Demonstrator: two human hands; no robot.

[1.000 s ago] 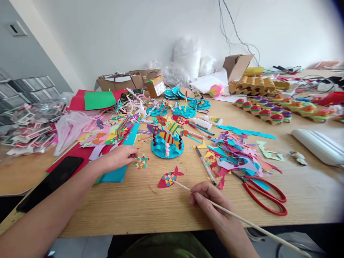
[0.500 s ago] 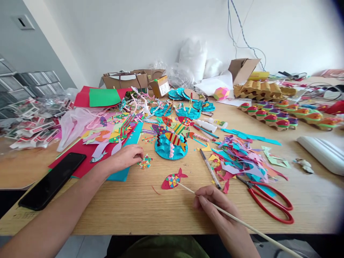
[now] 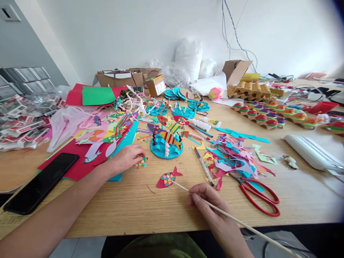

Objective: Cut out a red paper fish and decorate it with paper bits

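Note:
My right hand (image 3: 211,206) is closed around a long thin wooden stick (image 3: 236,223). The stick's tip rests at a red paper fish (image 3: 162,180) that lies flat on the table, its body partly covered with small coloured triangles. To the left, my left hand (image 3: 127,157) has its fingers curled down onto a small heap of tiny coloured paper pieces (image 3: 141,163); what lies between the fingertips is hidden. Just beyond stands a round blue base (image 3: 167,153) carrying striped and spotted paper fish.
Red-handled scissors (image 3: 260,197) and a pen (image 3: 204,167) lie right, beside a heap of paper scraps (image 3: 239,156). A black phone (image 3: 41,182) and coloured sheets (image 3: 61,163) lie left. Glue bottles (image 3: 201,124), painted egg cartons (image 3: 259,116) and a white pouch (image 3: 313,152) sit farther back.
The whole view has shifted, so things appear farther left. My left fingers now cover more of the paper-piece heap. The stick's tip stays at the red fish.

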